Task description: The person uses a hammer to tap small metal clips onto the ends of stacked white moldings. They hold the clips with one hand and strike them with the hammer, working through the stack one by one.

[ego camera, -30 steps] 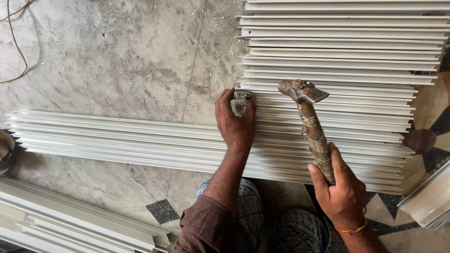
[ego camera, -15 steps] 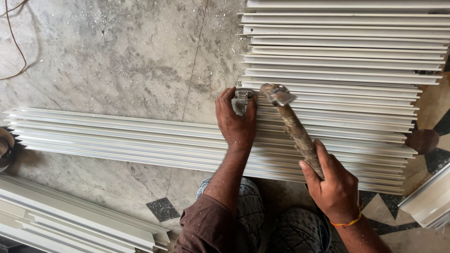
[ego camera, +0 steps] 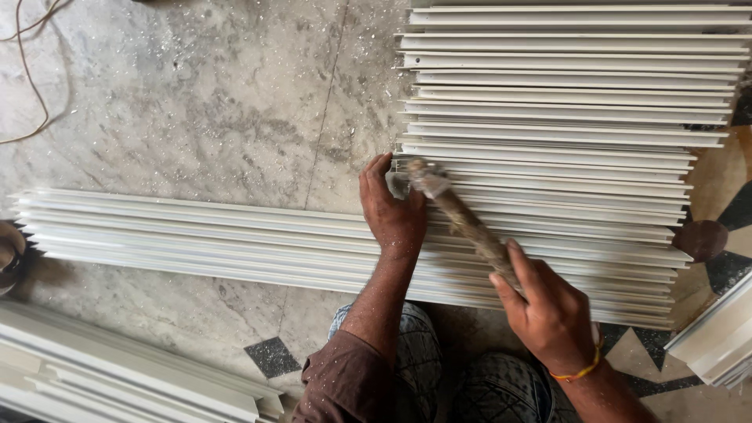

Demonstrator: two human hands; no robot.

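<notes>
My right hand grips the rough wooden handle of a hammer. The hammer's metal head, blurred, is down against a small metal piece. My left hand pinches that piece at the end of a white profile strip. Below my left hand, a row of long white strips runs left across the marble floor. A stack of shorter white strips fills the upper right.
More white profiles lie at the bottom left and at the right edge. A thin cable curls at the top left. A round dark object sits at the left edge. My knees are below.
The hammer has swung left and down, from raised beside my left hand onto the metal piece. My right hand followed it leftward. My left hand has stayed in place.
</notes>
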